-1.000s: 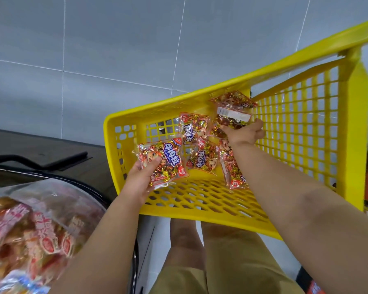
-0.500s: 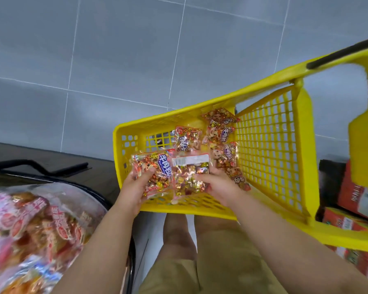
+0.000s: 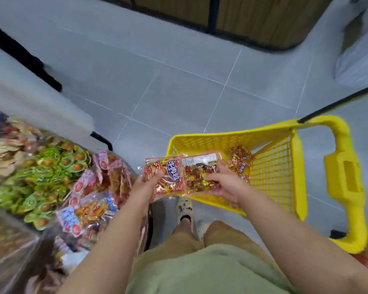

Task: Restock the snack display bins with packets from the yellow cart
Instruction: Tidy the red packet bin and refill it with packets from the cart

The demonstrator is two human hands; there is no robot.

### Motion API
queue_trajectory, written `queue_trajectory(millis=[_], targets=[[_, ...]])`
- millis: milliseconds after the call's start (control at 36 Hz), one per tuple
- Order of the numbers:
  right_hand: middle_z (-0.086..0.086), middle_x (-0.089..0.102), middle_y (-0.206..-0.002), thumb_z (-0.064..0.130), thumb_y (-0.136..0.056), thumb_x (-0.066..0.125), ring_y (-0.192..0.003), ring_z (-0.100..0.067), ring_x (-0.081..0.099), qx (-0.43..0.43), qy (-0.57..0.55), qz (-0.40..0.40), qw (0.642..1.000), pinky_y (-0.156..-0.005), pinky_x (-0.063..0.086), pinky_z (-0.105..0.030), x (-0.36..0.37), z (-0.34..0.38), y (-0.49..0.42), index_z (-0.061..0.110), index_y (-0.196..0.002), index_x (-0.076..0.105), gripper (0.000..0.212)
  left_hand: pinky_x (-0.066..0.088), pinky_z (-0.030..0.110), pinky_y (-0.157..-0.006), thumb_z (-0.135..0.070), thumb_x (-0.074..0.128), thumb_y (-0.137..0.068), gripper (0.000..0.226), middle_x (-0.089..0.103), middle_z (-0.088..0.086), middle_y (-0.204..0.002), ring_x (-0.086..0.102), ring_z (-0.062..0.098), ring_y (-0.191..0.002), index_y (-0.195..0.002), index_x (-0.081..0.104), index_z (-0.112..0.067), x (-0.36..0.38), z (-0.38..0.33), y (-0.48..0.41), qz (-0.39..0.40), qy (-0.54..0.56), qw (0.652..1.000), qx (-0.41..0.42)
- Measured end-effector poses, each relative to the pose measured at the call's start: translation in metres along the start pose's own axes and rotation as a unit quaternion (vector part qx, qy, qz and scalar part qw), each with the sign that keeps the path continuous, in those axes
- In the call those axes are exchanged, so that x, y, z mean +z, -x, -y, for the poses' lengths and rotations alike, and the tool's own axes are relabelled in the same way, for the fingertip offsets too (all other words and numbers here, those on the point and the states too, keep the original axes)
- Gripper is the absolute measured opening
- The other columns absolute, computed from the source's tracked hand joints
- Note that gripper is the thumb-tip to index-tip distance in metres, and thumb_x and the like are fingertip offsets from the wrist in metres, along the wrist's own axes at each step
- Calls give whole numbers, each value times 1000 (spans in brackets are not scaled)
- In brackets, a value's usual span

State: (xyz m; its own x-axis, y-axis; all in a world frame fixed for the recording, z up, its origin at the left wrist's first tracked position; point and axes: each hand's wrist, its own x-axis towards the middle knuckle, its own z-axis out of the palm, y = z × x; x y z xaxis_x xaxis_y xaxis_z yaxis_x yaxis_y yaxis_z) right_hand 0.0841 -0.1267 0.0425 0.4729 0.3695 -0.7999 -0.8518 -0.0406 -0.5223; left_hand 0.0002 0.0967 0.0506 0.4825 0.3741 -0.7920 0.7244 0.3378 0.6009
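My left hand [image 3: 146,183] grips a red-and-gold snack packet [image 3: 168,177] with a blue label, face up. My right hand [image 3: 225,183] holds a second packet [image 3: 198,172] beside it, back side up with a white barcode strip. Both packets touch edge to edge over the near-left corner of the yellow cart [image 3: 274,166]. A few more of the same packets [image 3: 240,162] lie inside the cart. The snack display bins [image 3: 51,177] sit at my left, filled with green, pink and orange packets.
Grey tiled floor stretches ahead. A wooden-fronted fixture with a black frame stands at the top. The cart's black handle bar [image 3: 338,102] rises to the right. My feet [image 3: 185,211] in patterned clogs stand between bins and cart. Red boxes show at the lower right edge.
My view has swung down and left, bringing the display bins into sight. Both hands have carried their packets back to the cart's near-left corner, toward the bins.
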Motion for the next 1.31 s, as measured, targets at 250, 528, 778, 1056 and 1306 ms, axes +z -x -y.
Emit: queue_trajectory(millis=[250, 528, 778, 1056, 1306], targets=[[-10, 67, -92, -12, -75, 65, -82, -23, 66, -86, 271, 67, 956, -74, 58, -35, 67, 0, 43, 22, -120, 55, 58, 40, 56, -105, -51, 84, -54, 111, 50, 1, -143, 50, 29, -126, -148, 29, -34, -68, 64, 90, -114, 161, 980, 13], [10, 56, -88, 8, -82, 66, -80, -10, 60, -191, 349, 150, 905, -67, 56, -29, 180, -53, 67, 24, -131, 47, 55, 41, 25, -63, -34, 74, -81, 47, 57, -22, -87, 53, -1, -77, -117, 46, -44, -143, 145, 174, -269, 299, 913, 65], [13, 57, -85, 25, -75, 56, -42, 5, 48, -286, 448, 219, 818, -43, 38, -13, 305, -111, 109, 39, -106, 49, 34, 51, 26, -68, -36, 76, -78, 31, 62, -11, -97, 58, 14, -90, -103, 58, -31, -245, 199, 233, -392, 315, 858, 109], [-3, 62, -72, 25, -80, 67, -52, -15, 62, -209, 397, 212, 868, -54, 53, -28, 462, -163, 131, 16, -84, 57, 14, 46, 27, -82, -38, 79, -75, 48, 63, -5, -116, 61, 10, -102, -117, 57, -29, -392, 225, 274, -439, 279, 833, 186], [-14, 52, -123, 39, -88, 62, -83, -20, 63, -35, 399, 204, 893, -46, 51, -18, 552, -189, 121, 8, -113, 59, 40, 37, 33, -90, -39, 75, -78, 68, 60, -7, -125, 57, 18, -112, -138, 48, -21, -475, 217, 279, -427, 292, 823, 233]])
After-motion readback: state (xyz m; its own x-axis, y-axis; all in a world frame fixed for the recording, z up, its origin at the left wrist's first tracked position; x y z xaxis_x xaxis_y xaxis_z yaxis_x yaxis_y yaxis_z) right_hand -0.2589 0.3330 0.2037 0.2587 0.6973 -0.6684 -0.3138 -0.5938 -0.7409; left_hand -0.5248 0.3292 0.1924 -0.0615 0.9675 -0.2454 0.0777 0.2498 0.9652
